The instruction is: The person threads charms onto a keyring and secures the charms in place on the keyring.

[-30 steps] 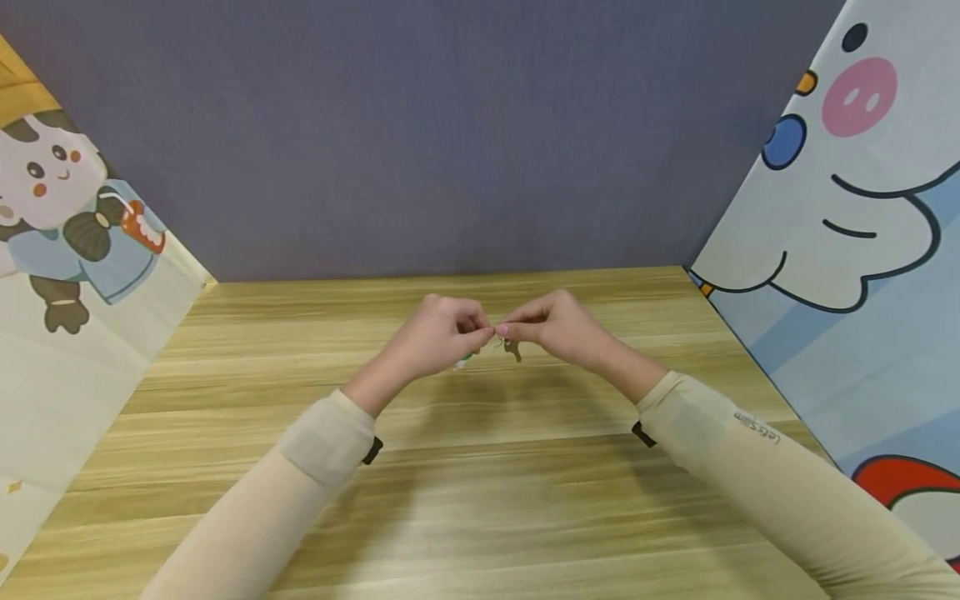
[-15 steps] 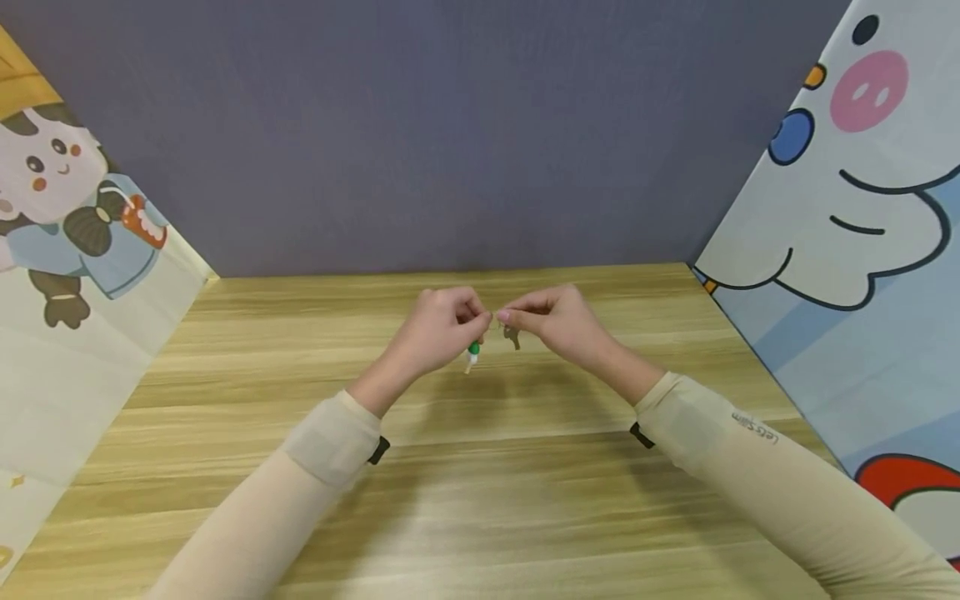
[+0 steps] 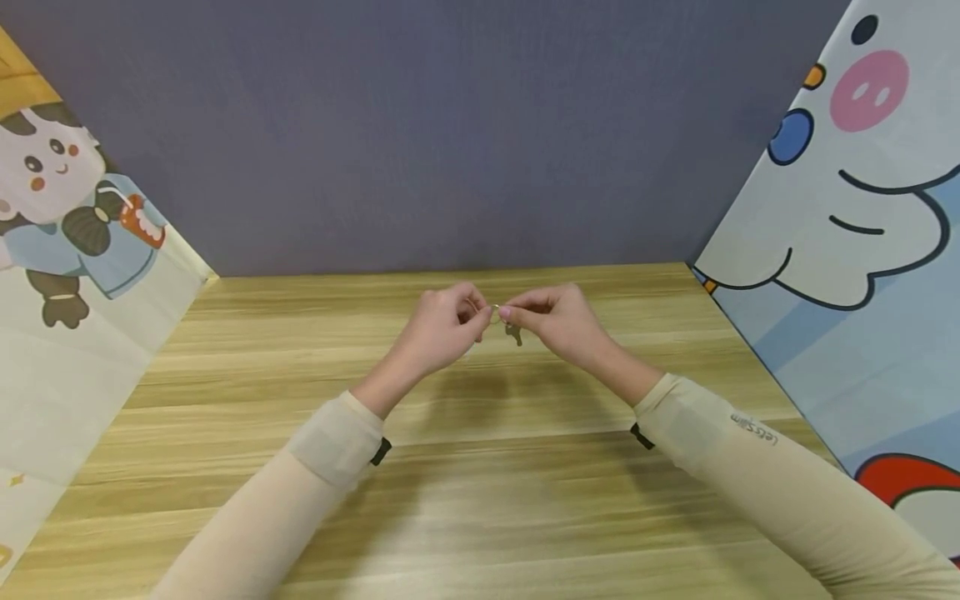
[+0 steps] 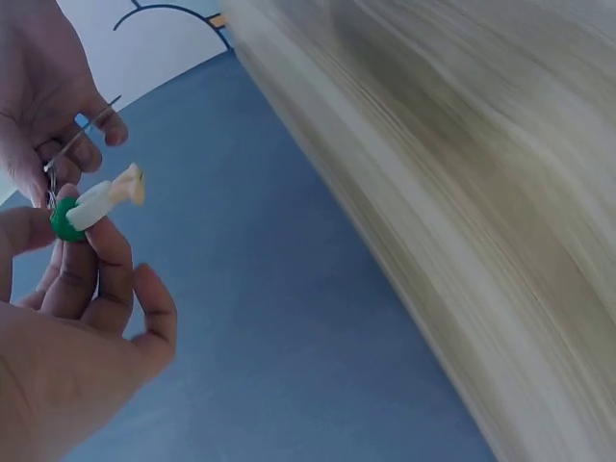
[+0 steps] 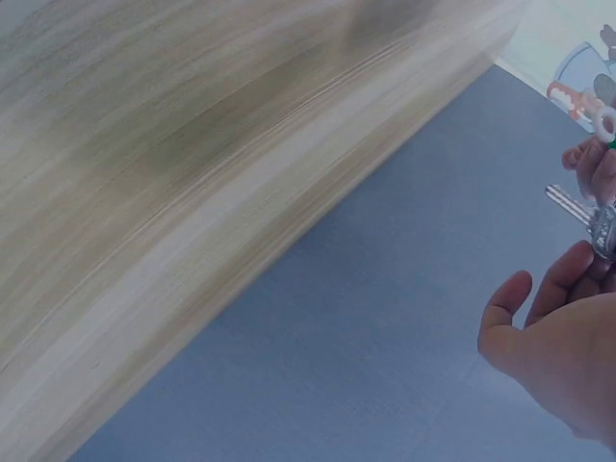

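Close together above the table, my two hands meet at a thin metal key ring (image 3: pixel 495 307) that shows between their fingertips. My left hand (image 3: pixel 448 327) pinches its left side. A small figurine charm (image 4: pixel 96 207), green, white and peach, sits at the left thumb and fingers in the left wrist view; in the head view that hand mostly hides it. My right hand (image 3: pixel 561 321) pinches the ring's other side with thumb and forefinger. Just below those fingertips hangs a metal key (image 3: pixel 513 334), whose blade (image 5: pixel 570 206) points outward in the right wrist view.
A wood-grain table (image 3: pixel 480 517) lies beneath both hands. Behind it rises a grey-blue panel (image 3: pixel 465 142). Cartoon-printed panels stand at the left (image 3: pixel 82 217) and right (image 3: pixel 862 217).
The ring now shows more plainly between the hands. The charm, hanging below the left hand half a second ago, is mostly hidden in the head view. Both hands are slightly higher in view than a second ago.
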Demonstrator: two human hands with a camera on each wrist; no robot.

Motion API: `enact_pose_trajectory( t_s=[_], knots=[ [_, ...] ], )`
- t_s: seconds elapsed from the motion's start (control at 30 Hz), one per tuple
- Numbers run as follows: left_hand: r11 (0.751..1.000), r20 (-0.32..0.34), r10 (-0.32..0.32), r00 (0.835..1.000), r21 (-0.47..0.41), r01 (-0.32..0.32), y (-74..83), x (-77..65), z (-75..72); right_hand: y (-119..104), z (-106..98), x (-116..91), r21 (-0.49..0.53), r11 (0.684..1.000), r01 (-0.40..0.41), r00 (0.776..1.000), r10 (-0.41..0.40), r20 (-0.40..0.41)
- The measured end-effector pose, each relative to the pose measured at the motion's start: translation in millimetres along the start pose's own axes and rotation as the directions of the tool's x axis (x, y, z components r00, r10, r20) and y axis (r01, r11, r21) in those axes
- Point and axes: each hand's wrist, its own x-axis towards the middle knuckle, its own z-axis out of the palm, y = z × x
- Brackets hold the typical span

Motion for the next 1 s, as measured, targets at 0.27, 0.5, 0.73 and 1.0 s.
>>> enact_pose_trajectory(
  t_s=[0.27,0.5,0.73,1.0],
  knots=[
    [0.973,0.107,0.165,0.981,0.143,-0.179,-3.6,0.0,-6.6,-2,-5,0,-0.09,0.996,0.018,0.995,-0.01,0.098],
    [0.931,0.247,0.258,0.934,0.193,-0.308,-1.2,3.6,-13.9,-2,-11,0,-0.185,0.979,0.081,0.976,-0.041,0.213],
    [0.902,0.376,0.254,0.891,0.241,-0.359,4.0,4.0,-17.8,-3,-16,0,-0.228,0.945,0.236,0.924,-0.146,0.352],
    [0.855,0.468,0.274,0.84,0.282,-0.436,10.7,1.0,-11.3,-6,-20,0,-0.208,0.919,0.335,0.845,-0.195,0.498]
  ],
)
